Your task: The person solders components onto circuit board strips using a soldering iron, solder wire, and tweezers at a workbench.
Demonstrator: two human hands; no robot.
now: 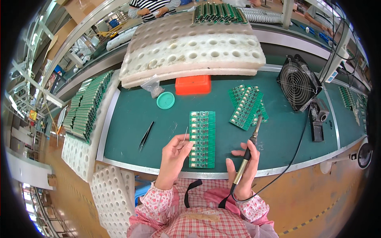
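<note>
A green circuit board panel (203,139) with rows of small white parts lies on the green mat in front of me. My left hand (174,154) is at its left edge, thumb and fingers pinched on a thin solder wire (185,134) that sticks up; the thumb tip is at the board's edge. In my right hand (246,162) rests a soldering iron (248,154), its tip pointing up and away, to the right of the board and apart from it. Several similar panels (247,107) lie in an overlapping pile beyond the iron's tip.
Black tweezers (146,136) lie at the left. Farther back are a teal round lid (165,100), a small plastic bag (154,86) and a red box (193,85). A black fan (298,83) and an iron stand (317,119) stand right. White foam slabs (190,51) carry boards.
</note>
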